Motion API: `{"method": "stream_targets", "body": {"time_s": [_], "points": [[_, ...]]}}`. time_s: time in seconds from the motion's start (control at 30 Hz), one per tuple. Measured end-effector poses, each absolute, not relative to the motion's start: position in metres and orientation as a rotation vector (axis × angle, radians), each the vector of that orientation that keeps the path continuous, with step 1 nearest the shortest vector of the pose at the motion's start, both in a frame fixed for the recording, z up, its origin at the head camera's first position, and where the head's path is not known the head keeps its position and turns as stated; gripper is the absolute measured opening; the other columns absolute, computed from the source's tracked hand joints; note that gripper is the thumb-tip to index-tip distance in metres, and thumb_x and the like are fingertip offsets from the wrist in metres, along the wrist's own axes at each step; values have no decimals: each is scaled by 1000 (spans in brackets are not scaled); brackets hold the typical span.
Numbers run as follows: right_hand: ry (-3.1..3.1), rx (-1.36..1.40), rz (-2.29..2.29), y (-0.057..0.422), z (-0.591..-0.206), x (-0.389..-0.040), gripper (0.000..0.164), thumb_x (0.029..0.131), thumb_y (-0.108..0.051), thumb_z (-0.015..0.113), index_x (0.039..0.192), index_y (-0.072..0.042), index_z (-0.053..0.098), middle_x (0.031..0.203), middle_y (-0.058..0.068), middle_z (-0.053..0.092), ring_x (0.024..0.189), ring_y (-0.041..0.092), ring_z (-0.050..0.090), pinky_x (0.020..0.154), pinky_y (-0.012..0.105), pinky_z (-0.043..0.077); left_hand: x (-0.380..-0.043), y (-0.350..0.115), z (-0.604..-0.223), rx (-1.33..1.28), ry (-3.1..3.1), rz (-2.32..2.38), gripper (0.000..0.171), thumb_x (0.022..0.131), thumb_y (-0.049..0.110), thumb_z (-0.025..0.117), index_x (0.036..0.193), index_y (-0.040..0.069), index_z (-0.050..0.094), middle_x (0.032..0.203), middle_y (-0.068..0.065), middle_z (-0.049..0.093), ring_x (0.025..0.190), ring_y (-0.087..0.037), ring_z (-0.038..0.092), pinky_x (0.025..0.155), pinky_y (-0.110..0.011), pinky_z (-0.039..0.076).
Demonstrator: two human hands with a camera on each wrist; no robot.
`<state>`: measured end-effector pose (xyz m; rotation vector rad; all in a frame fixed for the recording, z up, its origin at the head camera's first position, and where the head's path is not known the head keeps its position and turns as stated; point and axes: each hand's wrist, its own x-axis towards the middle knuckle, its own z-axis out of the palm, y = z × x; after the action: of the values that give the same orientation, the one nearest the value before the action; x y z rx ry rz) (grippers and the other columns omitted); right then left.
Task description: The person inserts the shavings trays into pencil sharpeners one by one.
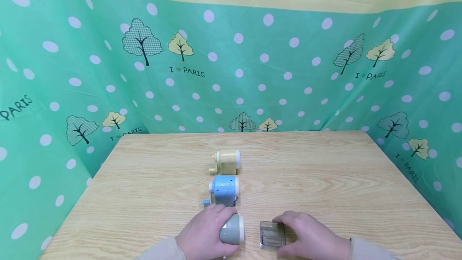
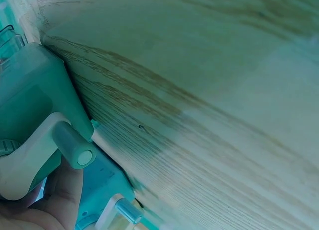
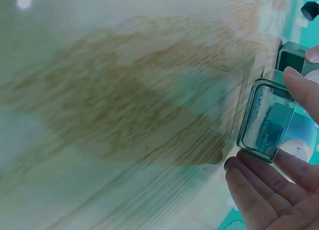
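Note:
My left hand [image 1: 202, 234] grips a grey-green crank pencil sharpener [image 1: 232, 230] near the table's front edge. Its white crank [image 2: 32, 155] with a green knob shows close up in the left wrist view. To the right, my right hand [image 1: 312, 236] holds a clear smoky shavings drawer [image 1: 272, 235] between thumb and fingers, apart from the sharpener. In the right wrist view, the drawer [image 3: 264, 120] looks see-through, and the sharpener's dark open slot [image 3: 291, 60] faces it. Just beyond my left hand stands a blue crank sharpener [image 1: 224, 189].
A pale yellow crank sharpener [image 1: 228, 162] stands behind the blue one, in the same row. All are on a light wood table [image 1: 325, 171]. A green polka-dot cloth [image 1: 252, 63] hangs along the back and both sides.

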<state>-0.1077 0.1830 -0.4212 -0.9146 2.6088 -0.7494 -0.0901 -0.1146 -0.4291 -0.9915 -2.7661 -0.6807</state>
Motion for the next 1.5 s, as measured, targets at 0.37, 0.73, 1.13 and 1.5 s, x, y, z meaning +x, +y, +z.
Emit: {"method": "stream_targets", "body": {"time_s": [0.37,0.73,1.13,1.5], "points": [[2683,-1075,-748,170,-418,-110,68,75,-55,75,119,-4,71,110,2,74,98,8,65,82,37,58,-91,-115,-428,-994,-2758,-680,60,75,48,78,118,9,67,95,9,60,83,-3,49,69,-24,48],[2690,-1110,-768,160,-417,-111,68,76,-56,74,119,-4,71,110,0,73,98,8,65,83,36,58,-91,-115,-429,-985,-2754,-690,61,74,49,78,119,9,68,95,9,61,83,-3,50,68,-24,48],[2671,-1112,-811,155,-423,-111,68,75,-56,74,118,-3,71,109,0,73,97,7,64,83,35,58,-90,-114,-431,-991,-2731,-706,61,72,48,80,118,9,68,95,9,61,83,-4,50,68,-23,48],[2643,-1109,-814,152,-426,-112,67,75,-56,75,116,-3,72,109,-1,73,95,3,61,82,33,57,-91,-116,-432,-1002,-2720,-715,61,73,50,79,117,9,68,94,9,61,83,-4,50,66,-22,48]]}}
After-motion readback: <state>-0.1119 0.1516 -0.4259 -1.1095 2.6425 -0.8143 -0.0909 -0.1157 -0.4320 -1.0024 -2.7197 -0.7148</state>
